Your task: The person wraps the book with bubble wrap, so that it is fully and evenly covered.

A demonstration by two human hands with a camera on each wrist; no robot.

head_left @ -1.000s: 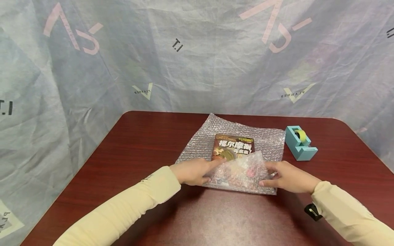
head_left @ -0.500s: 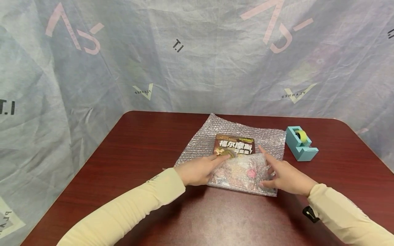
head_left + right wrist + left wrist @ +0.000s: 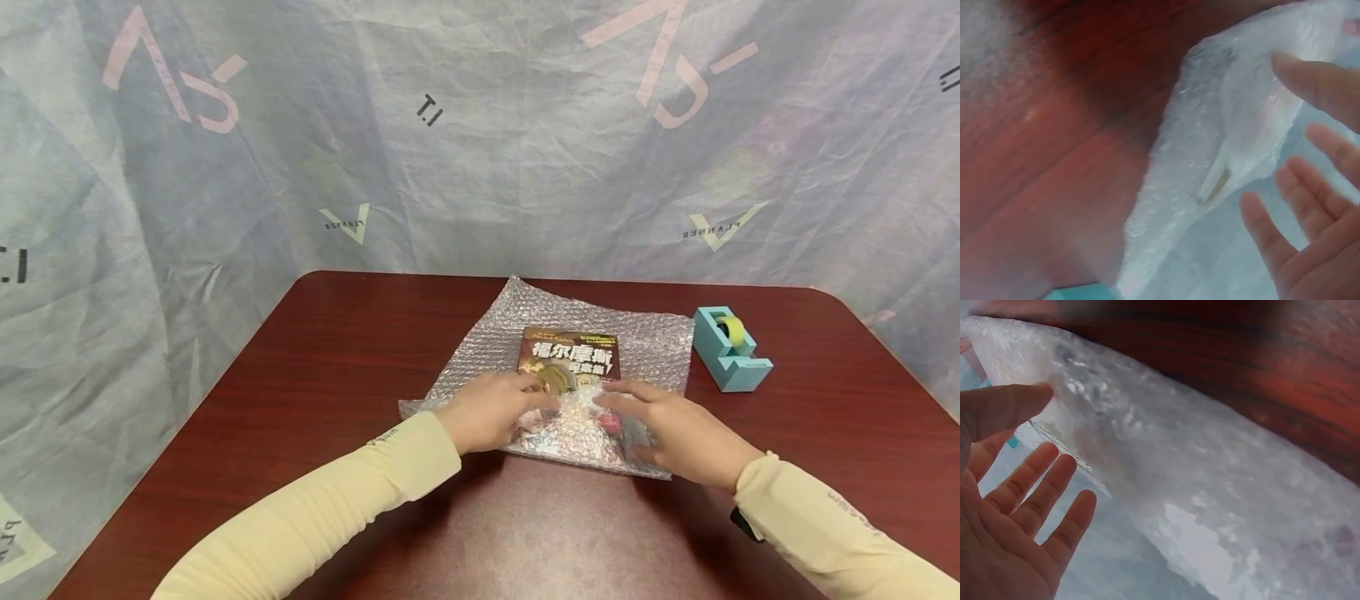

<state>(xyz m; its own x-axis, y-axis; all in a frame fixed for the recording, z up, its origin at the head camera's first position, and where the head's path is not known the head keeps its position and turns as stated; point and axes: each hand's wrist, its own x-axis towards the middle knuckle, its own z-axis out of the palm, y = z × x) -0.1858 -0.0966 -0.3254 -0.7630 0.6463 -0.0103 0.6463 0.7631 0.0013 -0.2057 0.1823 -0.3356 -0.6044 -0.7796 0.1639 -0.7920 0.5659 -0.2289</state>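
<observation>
A brown book with large white Chinese characters lies on a sheet of bubble wrap. The wrap's near flap is folded over the lower part of the cover. My left hand rests at the left side of this flap, its thumb touching the plastic in the left wrist view. From the right, my right hand reaches over the flap, fingertips right at the film. Both hands have their fingers loosely extended; the spread fingers of the right hand show in the right wrist view, near the book's edge under the plastic.
A light-blue tape dispenser with a yellow-green roll stands just right of the bubble wrap. Everything lies on a dark red wooden table. A grey printed cloth hangs behind and at the sides.
My right hand has let go of the flap's right edge and moved left over it. The left hand has shifted slightly right. The flap's raised corner now lies flatter on the book.
</observation>
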